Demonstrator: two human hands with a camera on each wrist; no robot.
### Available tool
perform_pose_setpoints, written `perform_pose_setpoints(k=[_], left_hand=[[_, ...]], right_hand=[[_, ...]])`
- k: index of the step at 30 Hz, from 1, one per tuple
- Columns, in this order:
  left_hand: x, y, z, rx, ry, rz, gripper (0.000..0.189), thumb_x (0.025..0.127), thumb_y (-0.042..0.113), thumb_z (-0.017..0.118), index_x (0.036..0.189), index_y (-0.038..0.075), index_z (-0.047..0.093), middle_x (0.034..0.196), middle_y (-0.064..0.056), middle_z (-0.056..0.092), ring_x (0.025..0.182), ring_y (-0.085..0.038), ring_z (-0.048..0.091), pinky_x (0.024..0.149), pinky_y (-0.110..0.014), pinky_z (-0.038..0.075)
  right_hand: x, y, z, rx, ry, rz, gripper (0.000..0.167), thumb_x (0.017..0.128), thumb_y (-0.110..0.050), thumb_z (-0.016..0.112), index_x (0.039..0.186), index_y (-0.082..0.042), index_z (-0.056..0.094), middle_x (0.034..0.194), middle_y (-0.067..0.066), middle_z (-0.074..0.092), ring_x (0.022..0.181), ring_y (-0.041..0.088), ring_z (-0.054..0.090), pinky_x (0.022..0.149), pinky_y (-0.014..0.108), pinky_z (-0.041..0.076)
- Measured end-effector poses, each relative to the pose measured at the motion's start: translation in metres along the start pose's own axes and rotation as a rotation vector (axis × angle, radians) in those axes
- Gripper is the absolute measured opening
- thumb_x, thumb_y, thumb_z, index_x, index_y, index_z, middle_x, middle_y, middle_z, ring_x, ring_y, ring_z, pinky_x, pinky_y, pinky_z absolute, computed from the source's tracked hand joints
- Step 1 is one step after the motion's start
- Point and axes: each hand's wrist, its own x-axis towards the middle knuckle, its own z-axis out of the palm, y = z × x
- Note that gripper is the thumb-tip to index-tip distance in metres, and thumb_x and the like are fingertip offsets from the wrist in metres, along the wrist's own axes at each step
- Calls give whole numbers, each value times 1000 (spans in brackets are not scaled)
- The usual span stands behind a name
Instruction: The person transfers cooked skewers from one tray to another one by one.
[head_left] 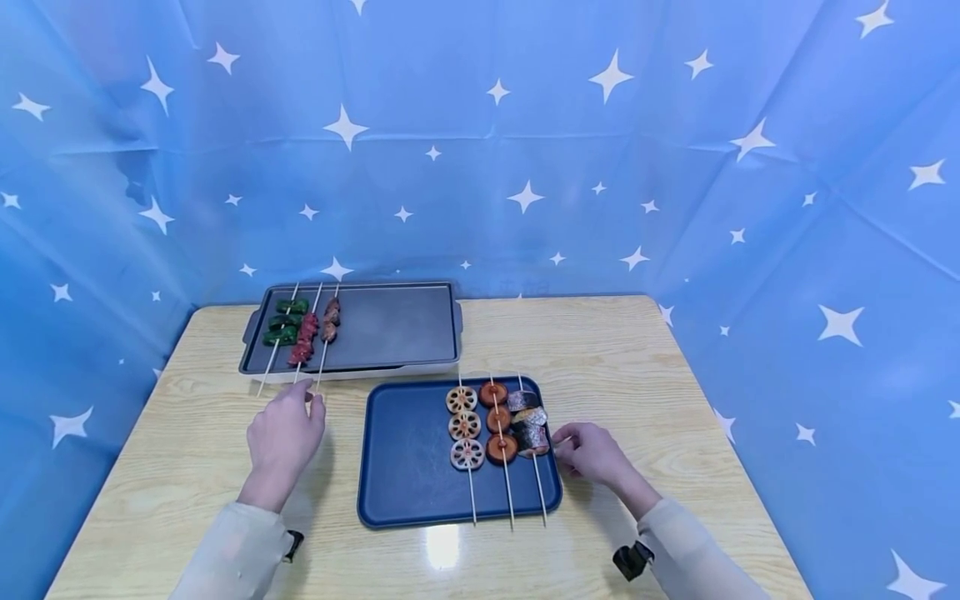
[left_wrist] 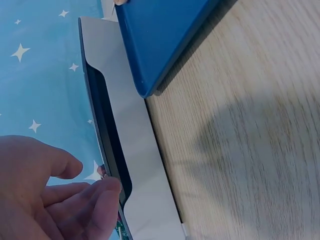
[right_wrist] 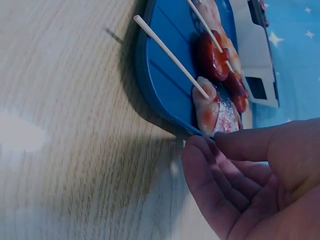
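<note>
The blue tray (head_left: 416, 454) lies on the table, a bit right of the middle. The right hand (head_left: 592, 454) is at its right side, with the thumb and a finger pinching the edge. Three sticks of food lie in the right half of the tray, side by side. One has three round slices with holes (head_left: 465, 425), like lotus root. The next one has three round brown pieces (head_left: 498, 419). The last one, nearest the right hand, has dark and silvery pieces (head_left: 529, 429) that look like fish. The near ends of the sticks poke out over the front edge of the tray.

The left hand (head_left: 287, 433) is just in front of the dark pan (head_left: 397, 325), close to the ends of its sticks. Its fingers are loosely bent, with a gap to the thumb, and nothing is held in it. The pan sits behind the tray, more to the left, on a pale base (left_wrist: 135, 125). At its left end are three more sticks, with green pieces (head_left: 281, 335), red pieces (head_left: 303, 340) and brown pieces (head_left: 331, 321).

The table (head_left: 600, 350) has a light wood look. Behind it hangs a blue cloth (head_left: 480, 167) with white stars
</note>
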Motion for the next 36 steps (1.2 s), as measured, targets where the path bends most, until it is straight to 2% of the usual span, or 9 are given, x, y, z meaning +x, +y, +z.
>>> perform_pose_setpoints(k=[8,17,23,30,36], left_hand=[[8,-3,4,3,-83,-36,39,96,25,49,126,2,62,107,-19,72,85,-49,66,58,-53,49],[16,-3,7,-14,-152,-89,38,98,26,48,125,5,64,108,-22,71,89,-48,65,60,-52,49],[18,-4,9,-3,-172,-81,35,98,26,48,124,8,65,105,-20,72,87,-49,65,57,-50,48],[21,-3,12,-9,-204,-84,36,97,24,48,124,7,65,104,-19,73,86,-47,66,54,-48,48],[22,-2,11,-53,-233,-91,35,96,22,48,122,6,66,96,-16,73,77,-39,66,52,-42,45]], right_hand=[[1,3,3,-47,10,-6,18,82,4,60,99,2,67,70,7,62,58,14,58,51,24,45],[3,5,11,-3,38,35,25,77,13,55,97,1,65,71,6,62,60,16,61,52,28,51],[4,7,13,30,33,39,26,76,14,53,96,2,63,71,8,62,59,16,60,53,33,54],[4,8,13,48,27,46,24,78,13,55,97,2,63,71,7,60,59,16,59,53,33,54],[5,8,13,59,28,47,25,77,14,54,98,3,62,71,7,60,59,16,60,54,34,55]])
